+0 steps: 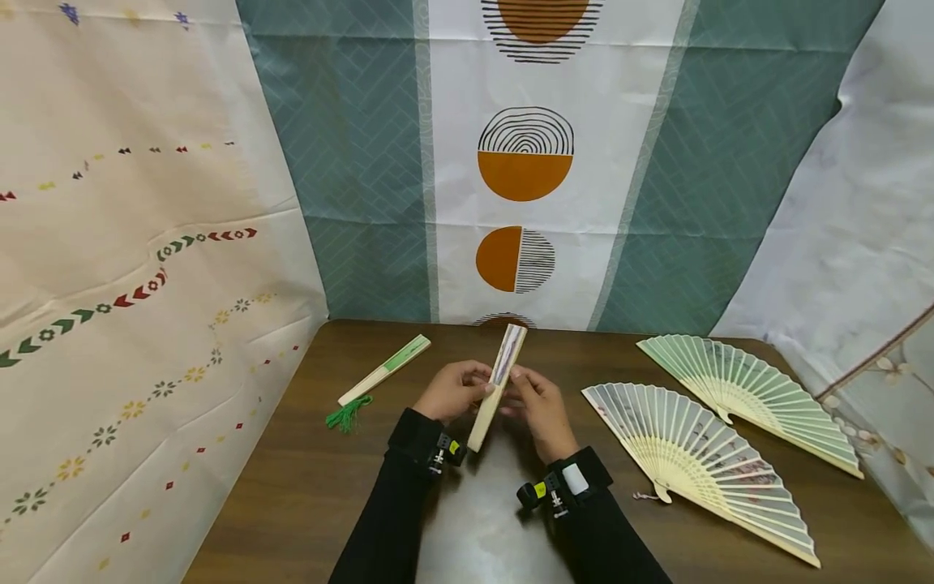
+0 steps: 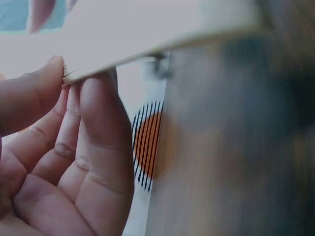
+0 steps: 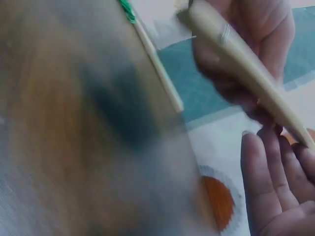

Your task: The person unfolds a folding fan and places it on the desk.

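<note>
A folded hand fan point(image 1: 485, 418) of pale ribs with a whitish, dark-patterned upper part is held tilted above the table between both hands. My left hand point(image 1: 454, 391) pinches its edge between thumb and fingers point(image 2: 101, 108), plain in the left wrist view. On the other side, my right hand point(image 1: 541, 412) holds it with the thumb near its middle. The right wrist view shows the fan point(image 3: 246, 66) edge-on, the right fingers point(image 3: 258, 167) bent up against its lower edge; the right thumb is hidden there. The fan's near part is blurred in the left wrist view.
Left on the brown table point(image 1: 277, 487) lies a folded green fan point(image 1: 385, 371) with a green tassel point(image 1: 349, 414). To the right, a spread whitish fan point(image 1: 700, 454) and a spread green fan point(image 1: 759, 389) lie side by side. Patterned cloths point(image 1: 350, 162) hang behind.
</note>
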Demonstrator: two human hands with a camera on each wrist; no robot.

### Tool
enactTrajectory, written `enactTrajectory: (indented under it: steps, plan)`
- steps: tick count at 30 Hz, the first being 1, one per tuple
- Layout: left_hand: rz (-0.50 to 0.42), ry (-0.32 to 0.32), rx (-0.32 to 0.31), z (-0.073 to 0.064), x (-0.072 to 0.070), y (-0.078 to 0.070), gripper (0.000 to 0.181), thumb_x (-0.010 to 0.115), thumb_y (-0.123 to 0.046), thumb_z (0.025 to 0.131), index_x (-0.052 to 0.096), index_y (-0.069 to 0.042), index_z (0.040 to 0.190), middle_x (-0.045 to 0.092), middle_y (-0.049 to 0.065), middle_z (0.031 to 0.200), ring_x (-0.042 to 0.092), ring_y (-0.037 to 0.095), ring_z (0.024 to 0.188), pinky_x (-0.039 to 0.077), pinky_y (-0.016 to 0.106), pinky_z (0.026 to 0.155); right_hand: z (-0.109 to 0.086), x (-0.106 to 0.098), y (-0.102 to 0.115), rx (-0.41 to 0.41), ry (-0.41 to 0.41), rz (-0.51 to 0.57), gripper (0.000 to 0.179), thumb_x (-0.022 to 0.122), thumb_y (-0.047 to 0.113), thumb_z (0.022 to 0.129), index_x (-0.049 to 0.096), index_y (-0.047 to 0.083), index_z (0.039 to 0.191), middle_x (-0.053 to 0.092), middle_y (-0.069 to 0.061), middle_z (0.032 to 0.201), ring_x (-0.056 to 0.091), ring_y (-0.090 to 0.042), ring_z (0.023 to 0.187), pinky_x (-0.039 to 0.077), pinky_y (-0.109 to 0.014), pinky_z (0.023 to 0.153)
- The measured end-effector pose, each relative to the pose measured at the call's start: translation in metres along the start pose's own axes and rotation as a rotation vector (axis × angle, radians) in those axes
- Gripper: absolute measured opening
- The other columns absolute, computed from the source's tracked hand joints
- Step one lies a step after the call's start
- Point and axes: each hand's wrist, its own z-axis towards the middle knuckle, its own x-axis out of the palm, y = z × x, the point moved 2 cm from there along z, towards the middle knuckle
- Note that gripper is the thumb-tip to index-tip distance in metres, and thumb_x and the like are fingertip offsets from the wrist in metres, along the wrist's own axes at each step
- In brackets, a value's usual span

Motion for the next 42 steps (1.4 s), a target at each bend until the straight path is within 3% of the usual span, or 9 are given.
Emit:
enactTrajectory:
  steps: [6,10,15,20,26,33,36,42]
  plan:
    - [-0.069,0.062,-0.015,0.008,0.023,-0.007,0.026,0.069,-0.006,0.113,0.071,0.006,0.136,0.081,0.026,0.118,0.071,0.012,0.08,0.07,0.034,0.073,0.001,-0.015,0.008,-0.003,-0.087,-0.029,0.037,0.07,0.02,0.116,0.074,-0.005,0.142,0.08,-0.001,0.105,0.079,-0.008,0.09,0.07,-0.023,0.072]
    - [-0.084,0.03,-0.048,0.013,0.029,-0.006,0.023,0.072,-0.008,0.112,0.074,0.007,0.129,0.083,0.024,0.109,0.071,0.012,0.073,0.072,0.036,0.072,0.004,-0.018,0.009,0.013,-0.084,-0.055,0.034,0.073,0.018,0.114,0.076,-0.004,0.14,0.08,0.0,0.106,0.078,-0.007,0.092,0.068,-0.021,0.07]
    - [-0.042,-0.071,-0.052,0.015,0.029,-0.006,0.018,0.078,-0.01,0.109,0.081,0.004,0.12,0.085,0.019,0.101,0.07,0.014,0.072,0.067,0.028,0.066,0.004,-0.016,0.011,0.016,-0.054,-0.122,0.037,0.077,0.024,0.112,0.078,-0.001,0.14,0.082,-0.012,0.124,0.077,-0.006,0.102,0.071,-0.024,0.079]
    - [0.003,-0.119,-0.041,0.014,0.028,-0.007,0.014,0.081,-0.006,0.106,0.084,0.005,0.114,0.086,0.019,0.1,0.075,0.019,0.073,0.062,0.022,0.062,0.003,-0.014,0.01,0.032,-0.014,-0.144,0.036,0.075,0.02,0.113,0.077,-0.001,0.142,0.079,-0.021,0.135,0.078,-0.01,0.108,0.073,-0.029,0.082]
    - [0.06,-0.143,-0.036,0.014,0.03,-0.007,0.014,0.084,-0.009,0.104,0.087,0.003,0.11,0.087,0.018,0.099,0.074,0.018,0.07,0.059,0.02,0.06,0.002,-0.012,0.009,0.052,-0.002,-0.155,0.032,0.07,0.018,0.116,0.079,-0.008,0.133,0.083,-0.017,0.121,0.083,-0.016,0.104,0.071,-0.023,0.075]
    - [0.072,-0.157,-0.036,0.015,0.033,-0.003,0.016,0.084,-0.013,0.105,0.086,0.002,0.108,0.087,0.018,0.096,0.077,0.02,0.069,0.063,0.022,0.06,0.003,-0.011,0.008,0.062,-0.072,-0.16,0.029,0.069,0.013,0.116,0.079,-0.011,0.127,0.082,-0.015,0.11,0.083,-0.013,0.091,0.069,-0.02,0.068]
    - [0.042,-0.168,-0.043,0.016,0.033,-0.002,0.016,0.082,-0.012,0.106,0.085,0.003,0.109,0.087,0.018,0.096,0.076,0.02,0.068,0.067,0.027,0.062,0.004,-0.013,0.008,0.067,-0.109,-0.155,0.028,0.07,0.013,0.115,0.079,-0.012,0.125,0.079,-0.013,0.106,0.079,-0.01,0.086,0.069,-0.021,0.067]
    - [-0.069,-0.188,-0.05,0.016,0.033,-0.003,0.013,0.079,-0.006,0.107,0.081,0.007,0.107,0.085,0.016,0.09,0.071,0.008,0.062,0.073,0.035,0.063,0.006,-0.015,0.009,0.08,-0.158,-0.146,0.028,0.071,0.016,0.115,0.079,-0.011,0.121,0.074,-0.007,0.099,0.073,-0.007,0.079,0.069,-0.02,0.066]
